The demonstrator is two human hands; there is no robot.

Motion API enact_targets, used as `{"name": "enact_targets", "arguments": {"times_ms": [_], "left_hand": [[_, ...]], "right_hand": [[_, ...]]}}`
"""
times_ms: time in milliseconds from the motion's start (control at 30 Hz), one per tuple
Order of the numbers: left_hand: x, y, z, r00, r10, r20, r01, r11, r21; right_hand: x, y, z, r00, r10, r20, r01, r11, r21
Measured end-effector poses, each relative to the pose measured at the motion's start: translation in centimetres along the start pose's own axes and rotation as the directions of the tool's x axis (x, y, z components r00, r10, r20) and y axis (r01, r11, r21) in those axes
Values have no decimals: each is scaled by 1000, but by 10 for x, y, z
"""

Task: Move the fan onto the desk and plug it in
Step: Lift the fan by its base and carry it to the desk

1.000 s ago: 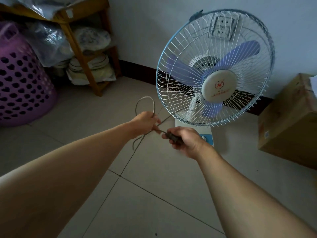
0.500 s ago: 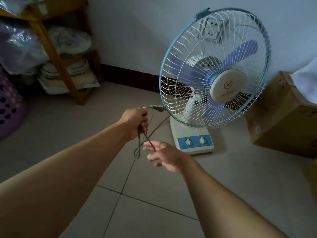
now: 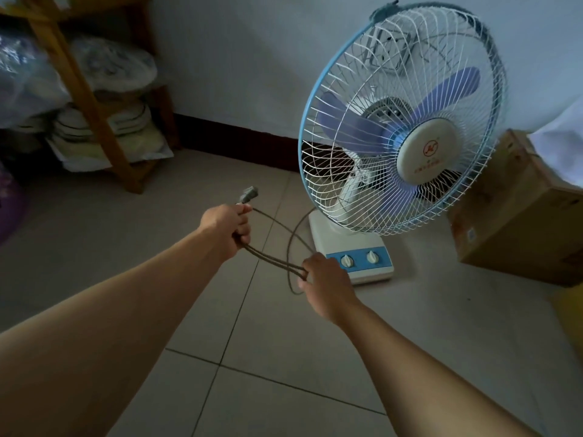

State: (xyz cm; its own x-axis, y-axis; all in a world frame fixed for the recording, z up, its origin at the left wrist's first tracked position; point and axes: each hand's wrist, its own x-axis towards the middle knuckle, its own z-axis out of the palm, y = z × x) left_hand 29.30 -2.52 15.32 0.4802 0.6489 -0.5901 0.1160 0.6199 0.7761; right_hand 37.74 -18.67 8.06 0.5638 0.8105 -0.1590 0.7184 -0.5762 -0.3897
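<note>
A white table fan point(image 3: 400, 121) with blue blades and a blue-rimmed cage stands on the tiled floor against the wall; its base point(image 3: 353, 247) carries two knobs. A grey-brown cord point(image 3: 271, 258) runs from the base and is doubled between my hands. My left hand point(image 3: 228, 230) is closed on the folded cord, and the grey plug point(image 3: 249, 194) sticks out above its fingers. My right hand point(image 3: 326, 280) grips the cord's loop just in front of the base. A wall socket point(image 3: 389, 52) shows through the cage. No desk is in view.
A wooden shelf unit point(image 3: 91, 99) with stacked plates and bagged items stands at the left. A cardboard box point(image 3: 517, 212) sits on the floor right of the fan, with white cloth above it. A purple basket edge point(image 3: 8, 206) shows at far left.
My right hand let go of the plug, opened, then closed on the cord loop near the base. My left hand now holds the plug end, and the cord is stretched between both hands.
</note>
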Motion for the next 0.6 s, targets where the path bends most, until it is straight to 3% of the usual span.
{"name": "enact_targets", "arguments": {"times_ms": [67,200,300,433,600], "left_hand": [[6,-7,7,1000,8,-3,-8,1000,30],[21,-27,22,999,25,-31,-23,998,61],[35,-39,30,979,96,-178,-81,992,94],[57,-44,34,900,267,-343,-181,948,262],[77,-68,58,921,296,-252,-243,944,222]], "right_hand": [[6,16,-1,998,-8,-60,13,997,77],[12,38,6,997,69,-32,-47,889,456],[11,58,17,987,162,-3,-123,763,634],[17,92,24,946,321,34,-260,693,672],[34,135,19,866,498,35,-414,678,607]]}}
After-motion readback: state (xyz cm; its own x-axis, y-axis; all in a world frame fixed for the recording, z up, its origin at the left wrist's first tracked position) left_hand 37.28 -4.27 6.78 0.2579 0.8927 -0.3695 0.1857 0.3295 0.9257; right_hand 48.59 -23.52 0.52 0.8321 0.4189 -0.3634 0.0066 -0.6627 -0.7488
